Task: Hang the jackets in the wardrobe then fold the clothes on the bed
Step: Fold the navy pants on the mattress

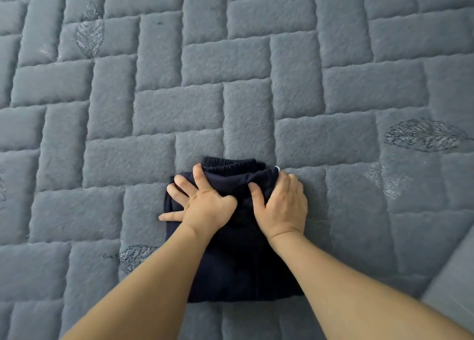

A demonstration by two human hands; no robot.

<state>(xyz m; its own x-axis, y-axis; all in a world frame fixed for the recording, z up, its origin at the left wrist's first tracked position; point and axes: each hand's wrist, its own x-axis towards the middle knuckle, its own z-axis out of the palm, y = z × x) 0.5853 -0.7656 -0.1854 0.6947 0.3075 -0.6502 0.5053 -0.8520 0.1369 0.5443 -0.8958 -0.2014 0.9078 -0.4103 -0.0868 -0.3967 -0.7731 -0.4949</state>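
Note:
A dark navy garment (pixel 238 262) lies folded into a compact rectangle on the grey quilted bed cover (pixel 230 103), with a ribbed elastic band showing at its far edge. My left hand (pixel 202 201) lies flat on the left part of the top fold, fingers spread, some reaching past the cloth's left edge onto the cover. My right hand (pixel 280 203) presses on the right part, thumb pointing inward, fingers bending over the garment's right edge. Both forearms come in from the bottom of the view and hide parts of the cloth.
The bed cover has a brick-like stitched pattern with embroidered leaves (pixel 423 134). A lighter grey strip, the bed's edge (pixel 454 283), shows at the lower right. No other clothes are in view.

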